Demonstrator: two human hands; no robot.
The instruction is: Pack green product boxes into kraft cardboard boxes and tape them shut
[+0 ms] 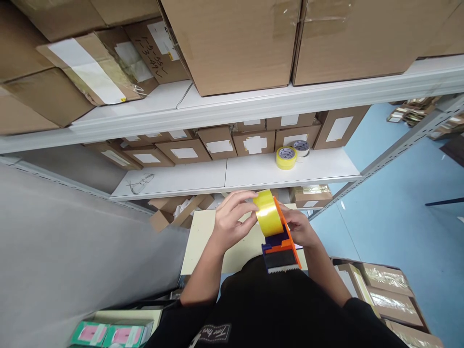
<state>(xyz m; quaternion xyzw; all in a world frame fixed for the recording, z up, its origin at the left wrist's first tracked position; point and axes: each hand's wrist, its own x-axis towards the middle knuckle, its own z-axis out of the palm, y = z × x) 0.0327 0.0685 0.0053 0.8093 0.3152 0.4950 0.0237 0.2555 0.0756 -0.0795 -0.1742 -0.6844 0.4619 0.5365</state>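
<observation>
A tape dispenser [282, 249] with an orange side, dark blue parts and a toothed cutting edge is in front of my body, its teeth pointing down toward me. My right hand [300, 227] grips it from the orange side, and the fingers are partly hidden behind it. A yellow roll of packing tape [268, 213] sits against the orange side, at the dispenser's upper end. My left hand [237, 216] holds the left face of this roll with bent fingers; its fingertips press at the roll's edge.
Behind my hands a white shelf [246, 171] carries cardboard boxes, eyeglasses [141, 182] and spare tape rolls [286, 157]. Big cartons [235, 43] fill the shelf above. A pale table [197, 237] is below my hands. More boxes [393, 307] stand lower right; a grey wall is at left.
</observation>
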